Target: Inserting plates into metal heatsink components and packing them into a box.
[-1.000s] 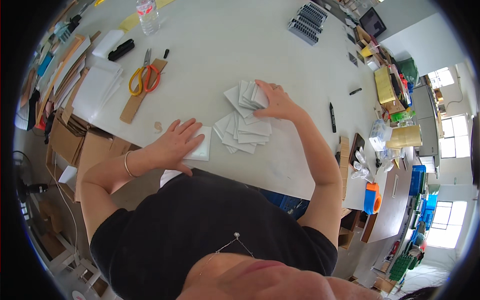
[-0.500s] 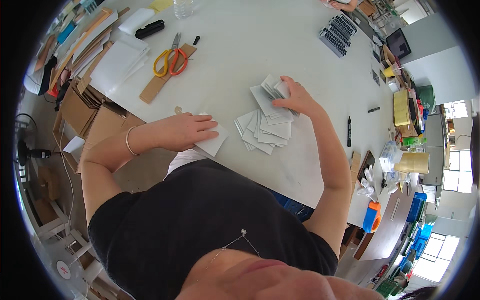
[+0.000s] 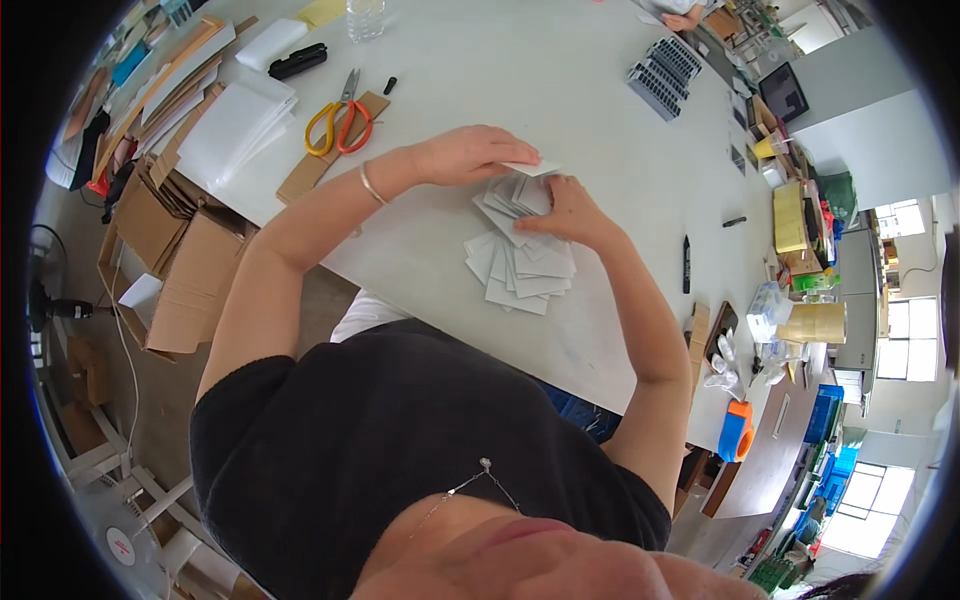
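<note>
A loose heap of white square cards lies fanned out on the white table in front of me. On its far side, more cards lean together in a looser stack. My right hand curls round the right side of that stack, thumb toward me and fingers on the far side. Just beyond, my left hand pinches a single white card by its left edge, close to the right fingertips. The left thumb is hidden under the hand.
Orange-and-yellow scissors rest on a cardboard strip to the left. White sheets and an open carton are beyond. A black marker and grey slotted blocks lie right. Another person's hand shows at the far edge.
My left hand has moved from the near table edge, away and to the right, carrying a white card to the stack. My right hand has shifted slightly toward me, still at the stack.
</note>
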The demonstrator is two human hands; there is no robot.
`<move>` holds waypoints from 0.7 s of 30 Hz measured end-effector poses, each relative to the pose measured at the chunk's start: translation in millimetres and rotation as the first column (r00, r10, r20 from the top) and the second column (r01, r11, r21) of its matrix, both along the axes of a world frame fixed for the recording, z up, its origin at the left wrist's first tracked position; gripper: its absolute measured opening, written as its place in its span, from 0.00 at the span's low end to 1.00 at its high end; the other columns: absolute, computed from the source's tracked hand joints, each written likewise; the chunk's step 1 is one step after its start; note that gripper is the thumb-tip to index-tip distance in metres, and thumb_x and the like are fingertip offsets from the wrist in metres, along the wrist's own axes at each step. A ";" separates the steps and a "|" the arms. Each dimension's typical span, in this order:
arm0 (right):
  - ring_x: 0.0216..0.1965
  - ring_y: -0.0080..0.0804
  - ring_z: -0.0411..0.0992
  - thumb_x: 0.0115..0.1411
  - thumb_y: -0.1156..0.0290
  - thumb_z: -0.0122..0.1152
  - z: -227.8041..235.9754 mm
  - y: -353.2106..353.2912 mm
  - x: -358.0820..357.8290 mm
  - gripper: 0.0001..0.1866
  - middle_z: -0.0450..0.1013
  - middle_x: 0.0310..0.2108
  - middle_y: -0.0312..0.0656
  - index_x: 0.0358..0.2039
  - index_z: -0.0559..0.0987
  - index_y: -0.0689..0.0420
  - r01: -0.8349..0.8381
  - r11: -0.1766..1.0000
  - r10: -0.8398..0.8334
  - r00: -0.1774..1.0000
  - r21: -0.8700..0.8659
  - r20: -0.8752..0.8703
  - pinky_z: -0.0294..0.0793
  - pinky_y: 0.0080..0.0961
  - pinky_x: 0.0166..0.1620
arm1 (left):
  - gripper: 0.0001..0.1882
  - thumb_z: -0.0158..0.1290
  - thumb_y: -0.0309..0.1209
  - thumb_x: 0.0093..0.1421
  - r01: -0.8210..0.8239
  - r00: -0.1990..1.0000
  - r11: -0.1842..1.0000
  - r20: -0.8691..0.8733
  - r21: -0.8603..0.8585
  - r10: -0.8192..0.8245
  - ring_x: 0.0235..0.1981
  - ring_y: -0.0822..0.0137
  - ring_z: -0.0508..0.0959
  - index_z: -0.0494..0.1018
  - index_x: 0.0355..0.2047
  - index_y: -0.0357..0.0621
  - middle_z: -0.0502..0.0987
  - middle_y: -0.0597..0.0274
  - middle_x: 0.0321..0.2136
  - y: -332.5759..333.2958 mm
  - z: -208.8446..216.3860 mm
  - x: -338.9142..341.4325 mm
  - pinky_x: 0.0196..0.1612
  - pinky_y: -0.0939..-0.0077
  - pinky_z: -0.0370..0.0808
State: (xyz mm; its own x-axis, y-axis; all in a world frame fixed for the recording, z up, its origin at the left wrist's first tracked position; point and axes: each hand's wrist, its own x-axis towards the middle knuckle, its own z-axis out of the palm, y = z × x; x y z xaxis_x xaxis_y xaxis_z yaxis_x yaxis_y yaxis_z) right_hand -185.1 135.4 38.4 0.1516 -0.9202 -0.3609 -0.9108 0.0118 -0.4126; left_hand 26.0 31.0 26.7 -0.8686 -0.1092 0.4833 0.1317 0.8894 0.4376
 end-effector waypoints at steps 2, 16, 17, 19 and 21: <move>0.54 0.48 0.63 0.35 0.43 0.70 -7.7 8.3 -3.1 0.54 0.63 0.52 0.58 0.54 0.62 0.70 0.028 0.992 -0.014 0.993 -0.119 0.121 0.64 0.35 0.56 | 0.23 0.49 0.24 0.56 0.023 0.999 0.993 0.027 0.115 -0.026 0.50 0.57 0.70 0.67 0.54 0.50 0.71 0.60 0.51 -3.0 -12.8 -11.6 0.54 0.65 0.67; 0.50 0.40 0.63 0.47 0.65 0.68 -49.5 38.7 -39.7 0.18 0.68 0.44 0.45 0.36 0.75 0.60 0.532 0.813 -0.270 0.705 -0.238 0.655 0.63 0.34 0.53 | 0.22 0.56 0.28 0.50 0.050 0.999 0.984 0.011 0.169 -0.053 0.52 0.54 0.68 0.73 0.48 0.47 0.72 0.55 0.50 0.2 -38.1 -29.3 0.56 0.63 0.64; 0.51 0.41 0.62 0.47 0.68 0.68 -50.5 46.2 -42.8 0.19 0.68 0.46 0.46 0.39 0.74 0.59 0.393 0.779 -0.166 0.880 -0.488 0.444 0.62 0.35 0.55 | 0.22 0.56 0.29 0.49 0.060 0.998 0.986 0.006 0.158 -0.062 0.52 0.54 0.69 0.73 0.47 0.46 0.72 0.54 0.50 0.9 -38.7 -29.9 0.56 0.63 0.64; 0.53 0.43 0.61 0.45 0.67 0.69 -53.2 61.9 -47.2 0.25 0.66 0.49 0.47 0.44 0.72 0.58 0.377 0.783 -0.126 0.875 -0.495 0.467 0.59 0.36 0.57 | 0.21 0.56 0.30 0.49 0.064 0.998 0.991 -0.007 0.116 -0.063 0.51 0.53 0.69 0.73 0.46 0.46 0.73 0.55 0.49 3.1 -36.0 -29.7 0.55 0.63 0.65; 0.55 0.45 0.60 0.42 0.66 0.70 -54.0 79.8 -45.4 0.30 0.64 0.52 0.48 0.48 0.70 0.57 0.370 0.791 -0.090 0.858 -0.487 0.506 0.57 0.37 0.58 | 0.21 0.57 0.29 0.48 0.057 0.998 0.992 0.011 0.113 -0.059 0.51 0.53 0.69 0.73 0.46 0.45 0.72 0.55 0.49 2.4 -36.5 -32.2 0.55 0.63 0.65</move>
